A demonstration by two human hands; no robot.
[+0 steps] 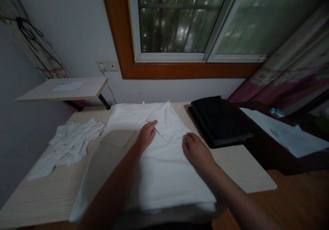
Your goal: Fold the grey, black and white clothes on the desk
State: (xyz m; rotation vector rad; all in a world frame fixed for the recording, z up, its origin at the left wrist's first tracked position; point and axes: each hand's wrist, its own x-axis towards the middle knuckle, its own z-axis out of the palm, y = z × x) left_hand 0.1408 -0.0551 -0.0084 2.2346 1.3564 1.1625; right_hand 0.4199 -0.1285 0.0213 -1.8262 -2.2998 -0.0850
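A white T-shirt point(159, 168) lies spread on a light wooden table point(246, 175), its right sleeve folded inward across the chest. My left hand point(147, 134) rests flat on the shirt beside that sleeve's edge, fingers stretched out together. Over at the shirt's right side, my right hand point(196, 149) presses down with its fingers curled onto the cloth; nothing shows inside them.
A crumpled white garment point(69, 142) lies at the table's left. A folded black item point(218, 120) sits at the right rear, with papers point(285, 132) on a dark surface beyond it. A small raised shelf point(64, 89) stands at the back left under a window.
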